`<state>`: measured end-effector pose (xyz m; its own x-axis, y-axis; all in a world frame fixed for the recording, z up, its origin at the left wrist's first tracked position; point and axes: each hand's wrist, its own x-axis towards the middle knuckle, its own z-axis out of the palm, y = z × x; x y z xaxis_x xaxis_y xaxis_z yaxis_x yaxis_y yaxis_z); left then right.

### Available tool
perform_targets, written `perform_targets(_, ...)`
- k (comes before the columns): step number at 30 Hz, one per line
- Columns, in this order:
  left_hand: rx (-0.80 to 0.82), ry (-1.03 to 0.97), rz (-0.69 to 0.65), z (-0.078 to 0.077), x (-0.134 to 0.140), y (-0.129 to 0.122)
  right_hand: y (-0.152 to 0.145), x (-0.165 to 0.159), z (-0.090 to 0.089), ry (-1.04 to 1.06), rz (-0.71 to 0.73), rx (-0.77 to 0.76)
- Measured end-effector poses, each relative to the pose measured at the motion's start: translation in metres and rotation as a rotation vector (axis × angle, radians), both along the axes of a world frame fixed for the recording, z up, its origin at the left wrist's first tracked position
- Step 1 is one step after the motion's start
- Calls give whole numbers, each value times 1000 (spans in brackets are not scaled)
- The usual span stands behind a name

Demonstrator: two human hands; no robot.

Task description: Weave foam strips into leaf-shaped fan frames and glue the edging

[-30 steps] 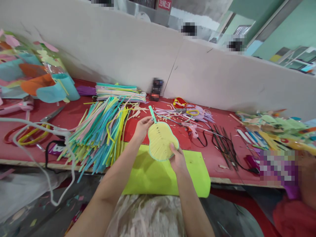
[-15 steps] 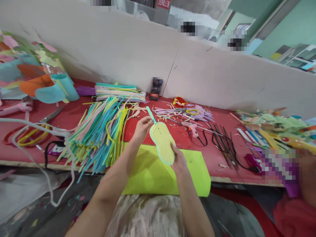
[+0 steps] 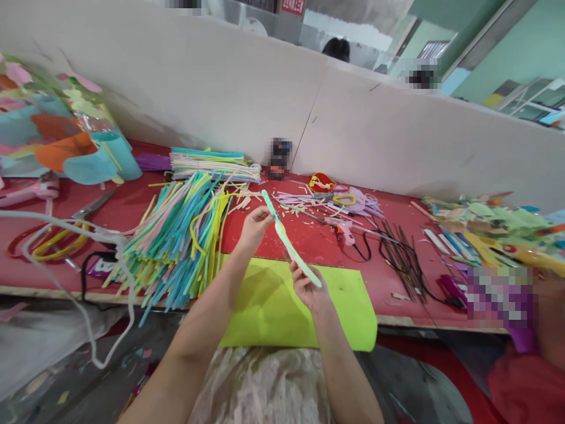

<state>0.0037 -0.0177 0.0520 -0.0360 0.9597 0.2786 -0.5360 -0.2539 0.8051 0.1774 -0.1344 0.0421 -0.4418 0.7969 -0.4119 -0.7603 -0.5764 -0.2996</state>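
- Yellow fan (image 3: 293,249): it is held above the lime-green sheet (image 3: 251,324) at the desk (image 3: 392,282) edge. Half a second ago we saw its broad face; now it has swung edge-on to us.
- Strips (image 3: 176,235): the loose heap lies left of our hands, unchanged.
- Left hand (image 3: 257,228): our fingers are closed in a pinch at the base of the mint handle (image 3: 268,203), much where they were.
- Right hand (image 3: 311,288): our fingers are part-bent against the blade's lower end; we cannot tell whether the thumb clamps it.
- We judge this a turn in hand, perhaps for checking the rim.
- Glue gun (image 3: 345,231): it lies farther right, untouched.
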Motion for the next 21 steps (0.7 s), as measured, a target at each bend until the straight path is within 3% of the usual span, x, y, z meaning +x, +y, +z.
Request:
perform_targets(6, -11, 4, -77, 3, 1, -1, 0, 4, -3, -24, 54, 103)
perform_targets(11, -48, 29, -30, 2, 1, -2, 3, 3, -1, -135, 101, 148)
perform_targets(14, -83, 27, 44, 2, 0, 0, 7, 6, 2, -412, 26, 285)
perform_targets(18, -116, 54, 119, 3, 1, 1, 9, 13, 9, -889, -344, 492)
perform_targets(21, -122, 68, 137, 1, 2, 2, 3, 13, 17, -1154, -317, 646)
